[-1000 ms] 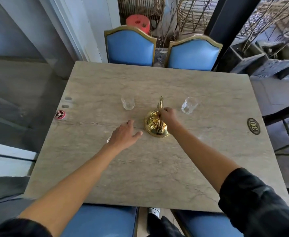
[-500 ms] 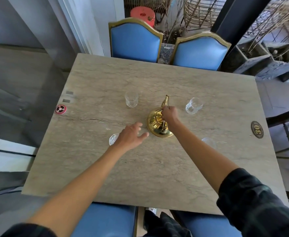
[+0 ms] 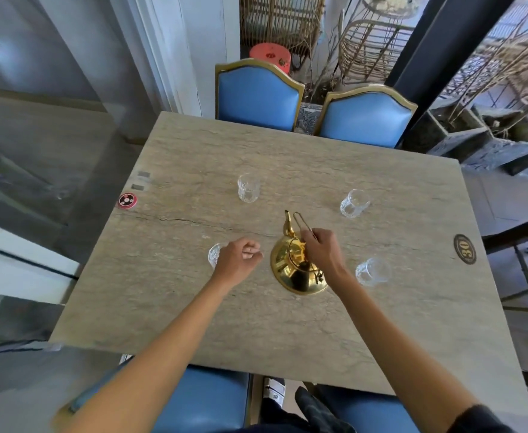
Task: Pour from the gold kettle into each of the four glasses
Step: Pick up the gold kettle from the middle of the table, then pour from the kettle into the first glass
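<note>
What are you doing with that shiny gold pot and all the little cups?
A person is about to pour drinks. Their right hand grips the handle of the gold kettle, which sits in the middle of the table. Their left hand is beside one of the four glasses. All the glasses look empty.

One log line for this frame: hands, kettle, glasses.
right hand: grip on gold kettle handle | left hand: loosely curled, beside near-left glass | kettle: tilted | glasses: four, look empty
</note>
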Demonstrator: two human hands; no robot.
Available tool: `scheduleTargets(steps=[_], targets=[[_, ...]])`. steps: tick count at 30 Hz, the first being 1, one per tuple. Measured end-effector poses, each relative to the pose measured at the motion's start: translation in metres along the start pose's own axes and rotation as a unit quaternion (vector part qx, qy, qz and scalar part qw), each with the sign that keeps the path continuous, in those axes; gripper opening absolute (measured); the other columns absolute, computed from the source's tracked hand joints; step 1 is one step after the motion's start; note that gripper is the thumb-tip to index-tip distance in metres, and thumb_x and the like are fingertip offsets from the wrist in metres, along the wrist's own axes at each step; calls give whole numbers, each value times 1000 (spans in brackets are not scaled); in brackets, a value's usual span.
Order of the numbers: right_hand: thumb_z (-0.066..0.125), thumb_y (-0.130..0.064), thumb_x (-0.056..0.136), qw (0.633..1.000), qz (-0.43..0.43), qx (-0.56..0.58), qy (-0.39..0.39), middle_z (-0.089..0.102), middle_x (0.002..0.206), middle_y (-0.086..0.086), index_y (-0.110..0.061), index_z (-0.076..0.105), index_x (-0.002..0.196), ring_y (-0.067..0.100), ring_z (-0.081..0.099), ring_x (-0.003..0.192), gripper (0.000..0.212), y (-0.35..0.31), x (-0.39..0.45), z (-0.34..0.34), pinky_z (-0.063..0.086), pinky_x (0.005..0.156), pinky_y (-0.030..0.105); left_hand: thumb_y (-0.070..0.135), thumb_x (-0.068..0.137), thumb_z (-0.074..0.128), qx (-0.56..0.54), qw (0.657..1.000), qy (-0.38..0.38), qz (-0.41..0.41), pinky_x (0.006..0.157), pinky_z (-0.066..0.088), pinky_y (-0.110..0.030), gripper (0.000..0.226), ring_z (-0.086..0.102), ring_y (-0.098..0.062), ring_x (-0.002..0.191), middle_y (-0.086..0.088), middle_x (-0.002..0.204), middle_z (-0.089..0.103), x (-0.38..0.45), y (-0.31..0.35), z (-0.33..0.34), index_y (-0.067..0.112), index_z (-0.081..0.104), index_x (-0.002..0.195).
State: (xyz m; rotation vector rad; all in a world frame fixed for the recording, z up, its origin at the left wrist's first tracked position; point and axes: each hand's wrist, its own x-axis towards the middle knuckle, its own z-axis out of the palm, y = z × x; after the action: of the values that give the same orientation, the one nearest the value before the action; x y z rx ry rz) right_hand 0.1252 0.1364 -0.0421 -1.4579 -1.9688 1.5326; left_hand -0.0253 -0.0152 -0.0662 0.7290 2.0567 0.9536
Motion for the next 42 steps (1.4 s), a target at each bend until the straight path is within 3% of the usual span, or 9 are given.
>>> scheduleTargets(steps=[4, 8, 14, 20, 22, 27, 33, 37, 42], targets=[[58, -32, 97, 995, -50, -80, -9, 55, 55, 9, 5, 64, 68, 15, 47, 50, 47, -9, -41, 0, 34, 47, 25, 47, 91, 80, -55, 995, -49, -65, 94, 51, -25, 72, 66, -25, 128, -11, 144, 65, -21, -7, 12, 4, 57, 144], [59, -31, 98, 991, -85, -96, -32, 57, 50, 9, -6, 66, 63, 11, 46, 43, 43, -20, -69, 3, 37, 48, 28, 76, 77, 76, -55, 991, -81, -86, 104, 47, -33, 104, 56, -24, 137, -2, 152, 56, -41, -17, 22, 16, 45, 156], [57, -30, 99, 980, -109, -142, -83, 54, 55, 0, -1, 72, 76, 11, 43, 47, 40, -45, -93, 25, 31, 43, 16, 77, 66, 84, -191, 972, -91, -105, 84, 49, -22, 97, 66, -8, 113, 5, 131, 68, -56, -39, 17, 26, 53, 142], [58, -26, 98, 969, -126, -183, -107, 66, 67, 8, -3, 73, 85, 9, 48, 51, 31, -61, -100, 51, 36, 47, 17, 78, 47, 91, -253, 955, -78, -134, 107, 55, -43, 113, 69, -17, 118, 3, 128, 69, -58, -65, 5, 22, 51, 137], [57, -25, 98, 968, -122, -188, -110, 71, 73, 8, -7, 74, 91, 10, 54, 55, 26, -64, -99, 60, 42, 53, 25, 75, 52, 91, -272, 949, -80, -137, 106, 56, -43, 104, 69, -20, 117, 1, 127, 70, -60, -69, 3, 23, 53, 134], [56, -23, 99, 963, -93, -222, -122, 73, 83, 6, -9, 73, 108, 19, 65, 68, 24, -73, -95, 77, 52, 62, 35, 50, 86, 82, -316, 935, -106, -124, 93, 60, -39, 32, 74, -24, 108, -6, 113, 80, -63, -73, 2, 27, 74, 107], [55, -18, 100, 962, -75, -233, -123, 66, 73, 5, -7, 72, 108, 15, 55, 58, 22, -74, -90, 90, 43, 54, 29, 50, 89, 80, -334, 921, -130, -152, 81, 57, -32, 41, 74, -25, 110, -8, 119, 79, -58, -80, 3, 20, 74, 116], [57, -19, 96, 960, -76, -242, -116, 69, 79, 28, 9, 72, 93, 21, 47, 56, 31, -69, -82, 96, 36, 54, 35, 52, 88, 80, -340, 915, -135, -171, 94, 58, -41, 43, 73, -27, 113, -6, 116, 79, -56, -85, 4, 20, 75, 115], [57, -18, 93, 958, -77, -252, -110, 69, 79, 30, 8, 73, 92, 22, 45, 55, 31, -72, -78, 102, 35, 54, 36, 55, 85, 81, -346, 910, -137, -182, 99, 57, -46, 44, 73, -27, 112, -3, 110, 80, -52, -88, 5, 21, 77, 112]])
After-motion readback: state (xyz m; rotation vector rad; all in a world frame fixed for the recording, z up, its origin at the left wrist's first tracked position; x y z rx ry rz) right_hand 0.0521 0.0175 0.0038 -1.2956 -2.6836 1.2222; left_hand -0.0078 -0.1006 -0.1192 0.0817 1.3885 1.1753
